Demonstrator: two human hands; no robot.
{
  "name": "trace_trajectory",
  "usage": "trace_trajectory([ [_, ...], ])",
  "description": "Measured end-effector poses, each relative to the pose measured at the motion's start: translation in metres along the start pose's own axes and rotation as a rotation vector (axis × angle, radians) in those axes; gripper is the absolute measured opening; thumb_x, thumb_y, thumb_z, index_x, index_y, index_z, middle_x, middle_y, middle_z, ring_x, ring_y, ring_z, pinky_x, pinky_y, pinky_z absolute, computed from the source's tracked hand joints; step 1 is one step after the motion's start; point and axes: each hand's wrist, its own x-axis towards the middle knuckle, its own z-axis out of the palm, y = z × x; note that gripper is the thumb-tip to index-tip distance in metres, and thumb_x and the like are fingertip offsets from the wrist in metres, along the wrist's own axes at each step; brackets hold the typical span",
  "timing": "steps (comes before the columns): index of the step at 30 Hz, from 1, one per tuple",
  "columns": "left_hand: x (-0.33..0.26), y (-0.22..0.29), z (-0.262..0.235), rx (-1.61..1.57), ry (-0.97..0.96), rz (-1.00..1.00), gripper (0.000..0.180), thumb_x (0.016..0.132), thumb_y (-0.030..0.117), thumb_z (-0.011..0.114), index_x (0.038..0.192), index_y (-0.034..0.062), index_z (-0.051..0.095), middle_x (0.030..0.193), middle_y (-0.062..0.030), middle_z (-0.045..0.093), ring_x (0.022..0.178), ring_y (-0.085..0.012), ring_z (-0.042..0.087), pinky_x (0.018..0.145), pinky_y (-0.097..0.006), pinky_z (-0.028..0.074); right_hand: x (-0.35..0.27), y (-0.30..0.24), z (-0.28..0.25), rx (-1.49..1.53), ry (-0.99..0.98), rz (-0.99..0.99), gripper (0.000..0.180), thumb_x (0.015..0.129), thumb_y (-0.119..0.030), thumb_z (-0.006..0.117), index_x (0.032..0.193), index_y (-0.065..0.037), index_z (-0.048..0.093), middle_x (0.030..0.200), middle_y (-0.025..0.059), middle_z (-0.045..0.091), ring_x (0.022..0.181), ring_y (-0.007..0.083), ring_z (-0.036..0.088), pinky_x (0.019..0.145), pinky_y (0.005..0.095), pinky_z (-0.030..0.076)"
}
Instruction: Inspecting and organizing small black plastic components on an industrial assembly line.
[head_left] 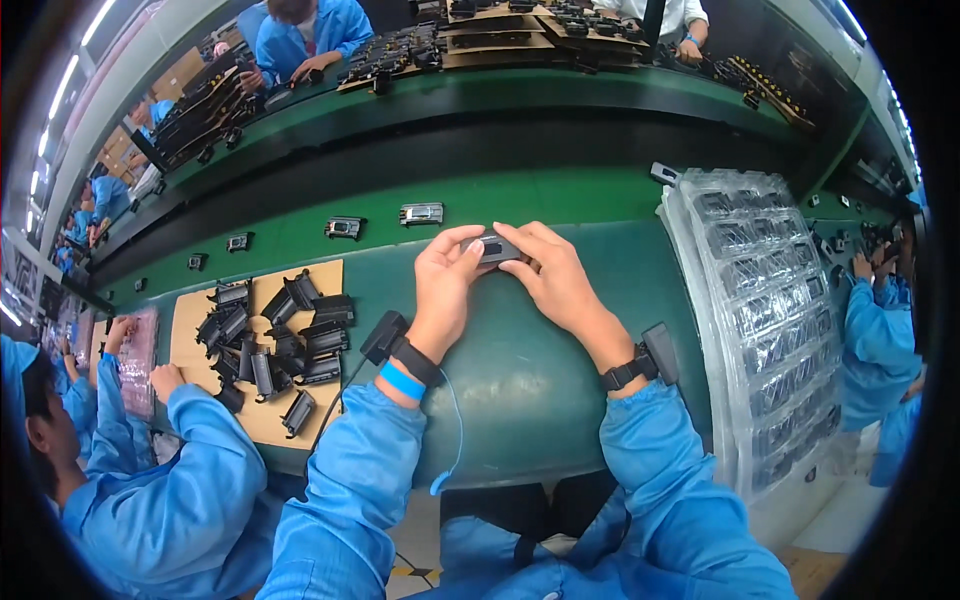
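Between both hands, above the far edge of the green bench mat, I hold a small dark grey plastic housing [492,249] with a recessed slot in its face. My left hand [446,278] is closed on its left end, thumb on the near side. The fingers and thumb of my right hand [548,272] pinch its right end. Parts of the housing are hidden behind my fingers. To the left of my hands, a cardboard sheet [190,340] carries a loose heap of black plastic housings [285,340].
Several small units, one an open device [422,213], lie along the green conveyor belt [560,195] beyond my hands. Stacked clear plastic trays [765,300] with grey parts stand at the right. A co-worker's sleeve [215,430] is close on my left. A blue cord [457,425] hangs from my left wrist.
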Motion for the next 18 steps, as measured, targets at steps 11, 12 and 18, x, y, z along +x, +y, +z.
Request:
trace_trajectory([
  [11, 0.002, -0.001, -0.004, -0.024, -0.017, -0.040, 0.022, 0.104, 0.003, 0.062, 0.126, -0.0005, 0.065, 0.113, -0.0082, 0.074, 0.105, -0.0157, 0.071, 0.095, -0.032, 0.057, 0.004, 0.008, -0.001, 0.098, 0.057, -0.004, 0.040, 0.093, 0.004, 0.068, 0.132, -0.005, 0.071, 0.108, 0.0160, 0.069, 0.092, 0.0284, 0.068, 0.083, 0.0357, 0.054],
  [12, 0.003, -0.002, -0.004, -0.025, -0.030, -0.037, 0.023, 0.104, 0.002, 0.061, 0.126, -0.0004, 0.065, 0.113, -0.0072, 0.073, 0.106, -0.0140, 0.070, 0.095, -0.029, 0.055, 0.002, 0.010, 0.000, 0.096, 0.059, 0.000, 0.040, 0.093, 0.004, 0.068, 0.132, -0.005, 0.071, 0.108, 0.0160, 0.069, 0.092, 0.0284, 0.068, 0.083, 0.0357, 0.054],
  [18, 0.003, -0.004, 0.003, 0.152, -0.052, 0.108, 0.026, 0.105, 0.002, 0.060, 0.131, 0.0004, 0.064, 0.115, -0.0057, 0.072, 0.103, -0.0084, 0.066, 0.092, -0.023, 0.052, 0.007, 0.021, 0.009, 0.351, 0.195, 0.191, 0.031, 0.092, 0.003, 0.073, 0.123, -0.001, 0.075, 0.096, 0.0041, 0.071, 0.088, 0.0105, 0.065, 0.079, 0.0273, 0.055],
])
